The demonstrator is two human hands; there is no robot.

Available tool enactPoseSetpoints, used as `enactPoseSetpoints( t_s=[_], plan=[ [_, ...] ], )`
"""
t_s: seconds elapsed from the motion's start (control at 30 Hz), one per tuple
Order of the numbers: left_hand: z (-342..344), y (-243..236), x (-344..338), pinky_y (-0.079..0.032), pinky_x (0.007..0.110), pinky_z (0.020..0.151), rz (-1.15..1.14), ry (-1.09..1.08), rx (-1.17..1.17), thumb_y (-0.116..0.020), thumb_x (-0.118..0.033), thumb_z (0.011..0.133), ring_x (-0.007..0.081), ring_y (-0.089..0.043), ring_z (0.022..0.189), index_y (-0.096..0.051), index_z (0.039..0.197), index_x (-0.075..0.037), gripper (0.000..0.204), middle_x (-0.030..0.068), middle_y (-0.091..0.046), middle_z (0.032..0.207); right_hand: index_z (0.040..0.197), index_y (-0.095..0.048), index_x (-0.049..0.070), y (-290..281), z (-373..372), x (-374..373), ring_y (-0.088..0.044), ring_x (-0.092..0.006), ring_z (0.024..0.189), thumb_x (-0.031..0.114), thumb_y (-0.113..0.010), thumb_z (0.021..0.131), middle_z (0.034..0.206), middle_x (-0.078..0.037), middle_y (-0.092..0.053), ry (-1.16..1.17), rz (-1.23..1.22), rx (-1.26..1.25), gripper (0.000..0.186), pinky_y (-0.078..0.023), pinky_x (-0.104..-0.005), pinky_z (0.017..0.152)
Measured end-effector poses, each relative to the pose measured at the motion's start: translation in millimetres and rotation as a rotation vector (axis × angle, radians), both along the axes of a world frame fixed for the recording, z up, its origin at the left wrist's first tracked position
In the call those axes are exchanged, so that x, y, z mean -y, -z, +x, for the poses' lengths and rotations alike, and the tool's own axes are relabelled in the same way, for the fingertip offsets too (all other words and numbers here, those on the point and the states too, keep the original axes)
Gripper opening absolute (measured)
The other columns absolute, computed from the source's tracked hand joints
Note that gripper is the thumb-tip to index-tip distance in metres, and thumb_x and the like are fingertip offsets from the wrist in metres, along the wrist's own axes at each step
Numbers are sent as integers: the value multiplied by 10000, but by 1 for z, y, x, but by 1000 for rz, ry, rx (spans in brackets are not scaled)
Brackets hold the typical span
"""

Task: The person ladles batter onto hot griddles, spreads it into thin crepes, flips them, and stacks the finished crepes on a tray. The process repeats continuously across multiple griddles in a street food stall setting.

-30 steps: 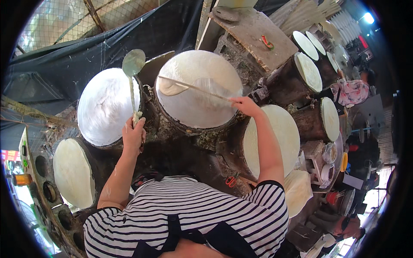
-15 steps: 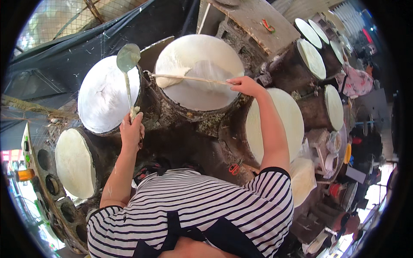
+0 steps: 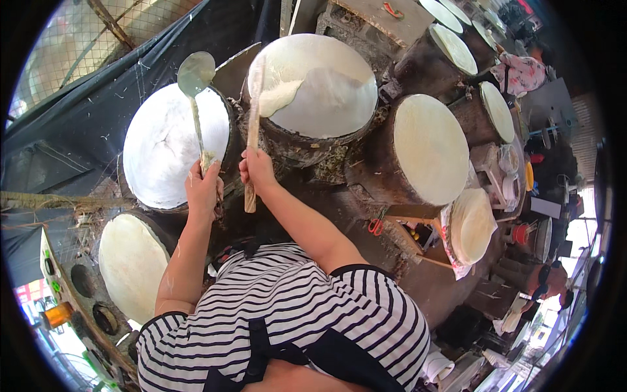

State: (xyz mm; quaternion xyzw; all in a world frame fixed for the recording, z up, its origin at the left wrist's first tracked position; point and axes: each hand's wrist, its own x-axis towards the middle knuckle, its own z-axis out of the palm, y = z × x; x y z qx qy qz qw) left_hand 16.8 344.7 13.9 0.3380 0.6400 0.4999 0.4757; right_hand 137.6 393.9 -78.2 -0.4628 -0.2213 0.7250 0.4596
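Observation:
My left hand [image 3: 204, 188] is closed on the handle of a long ladle [image 3: 196, 73], whose bowl points away from me past the far edge of the left griddle [image 3: 163, 150]. That griddle is pale and shiny. In my right hand [image 3: 260, 170] is a flat wooden spreading stick [image 3: 254, 124], held nearly upright in the view by its near end. The stick's far end lies over the left rim of the middle griddle [image 3: 326, 108]. Pale batter [image 3: 279, 98] coats that griddle's far and left parts, with a thicker lump at the left; the near right part is greyish.
Batter-covered griddles stand at the lower left [image 3: 134, 264] and right [image 3: 431, 150], with several more at the far right. A stack of thin round sheets [image 3: 473, 225] rests on a cloth. Red-handled scissors [image 3: 375, 226] lie below the right griddle. A black tarp [image 3: 78, 130] hangs at left.
My right hand has swung left and nearer to me, turning the stick from lying across the middle griddle to pointing away from me at its left rim. My left hand keeps the ladle.

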Motion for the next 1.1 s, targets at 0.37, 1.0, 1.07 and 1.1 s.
enactPoseSetpoints(
  t_s=[0.37,1.0,1.07,1.1],
  plan=[
    [-21,9,4,-319,226,357,8,101,63,-597,-180,858,82,-418,384,-530,963,-8,213,3,-454,533,877,-484,27,3,-14,31,-392,-118,351,293,-402,949,546,-40,-464,113,61,190,287,-338,-265,324],
    [21,5,5,-333,230,345,18,220,97,-601,-202,862,79,-417,383,-523,956,-31,210,-15,-445,569,786,-500,33,27,73,39,-417,-158,341,294,-379,935,526,-58,-475,-77,64,601,325,-359,-312,326],
    [31,1,7,-334,234,344,18,224,114,-596,-208,865,80,-419,385,-522,952,-33,208,-15,-443,572,780,-499,34,14,101,53,-416,-149,343,309,-363,940,533,-52,-474,54,-81,369,346,-353,-304,322],
    [36,0,8,-335,235,344,11,235,104,-595,-210,866,81,-421,386,-522,950,-34,208,-15,-441,574,780,-499,32,8,111,59,-419,-146,346,318,-363,942,529,-48,-469,68,-92,324,355,-353,-303,324]
  ],
)
